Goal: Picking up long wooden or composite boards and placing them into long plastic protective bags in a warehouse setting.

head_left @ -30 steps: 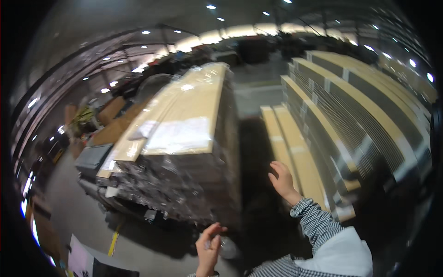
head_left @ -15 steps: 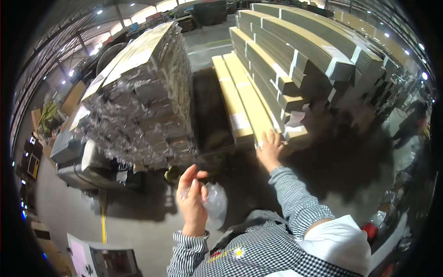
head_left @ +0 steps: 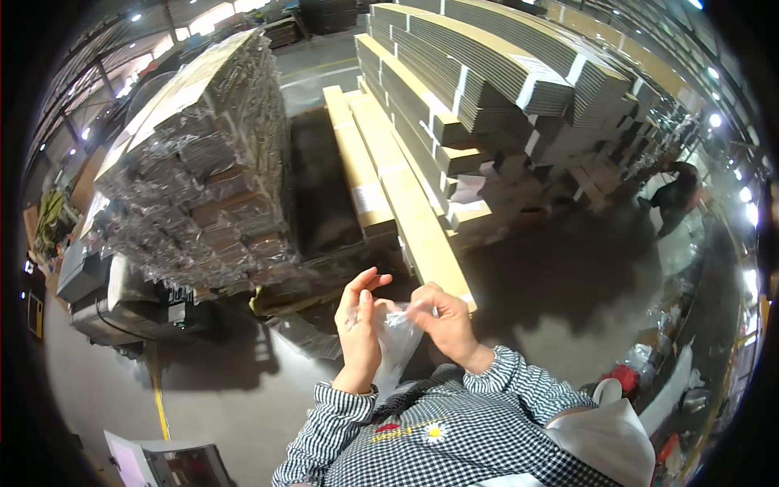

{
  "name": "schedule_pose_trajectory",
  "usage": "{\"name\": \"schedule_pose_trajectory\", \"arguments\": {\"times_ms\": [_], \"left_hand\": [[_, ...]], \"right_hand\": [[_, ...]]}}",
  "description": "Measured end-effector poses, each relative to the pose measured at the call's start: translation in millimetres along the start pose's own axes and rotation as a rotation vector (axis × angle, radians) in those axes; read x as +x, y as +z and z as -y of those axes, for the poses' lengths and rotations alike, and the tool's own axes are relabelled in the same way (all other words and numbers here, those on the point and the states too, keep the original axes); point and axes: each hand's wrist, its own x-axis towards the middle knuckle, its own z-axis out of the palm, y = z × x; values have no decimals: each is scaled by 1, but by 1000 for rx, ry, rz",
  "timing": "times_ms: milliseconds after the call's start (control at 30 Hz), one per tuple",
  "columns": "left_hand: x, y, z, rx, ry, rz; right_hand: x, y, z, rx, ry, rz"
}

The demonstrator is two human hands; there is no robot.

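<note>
Between my two hands hangs a crumpled clear plastic bag (head_left: pixel 395 345). My left hand (head_left: pixel 359 331) holds its left side with the fingers partly curled, a ring showing on one finger. At the bag's upper right edge, my right hand (head_left: pixel 448 325) is closed in a pinch on the film. Just beyond my right hand lies the near end of a long, narrow cardboard bundle (head_left: pixel 426 241), which sticks out toward me past its neighbour. That neighbour, another long cardboard bundle (head_left: pixel 355 166), lies to its left.
A tall stack of film-wrapped cardboard (head_left: pixel 203 178) stands at the left. High piles of strapped flat cardboard (head_left: pixel 487 89) fill the far right. A dark machine (head_left: pixel 122 308) is at lower left, an open box-like case (head_left: pixel 174 463) below it. Another person (head_left: pixel 677 199) is at the right.
My right hand has left the cardboard bundle's end and come back to the plastic bag beside my left hand. The bundle now reaches farther toward me. The view has shifted right.
</note>
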Motion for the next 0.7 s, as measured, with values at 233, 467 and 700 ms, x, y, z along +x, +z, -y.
{"name": "schedule_pose_trajectory", "arguments": {"times_ms": [233, 467, 700], "left_hand": [[-5, 0, 21, 325, -57, 15], [-22, 2, 54, -89, -252, 110], [-26, -57, 68, 200, -511, 466]], "right_hand": [[10, -42, 7, -145, -79, -245], [-14, -53, -14, 1088, 589, 240], [-23, -154, -50, -111, 421, 694]]}}
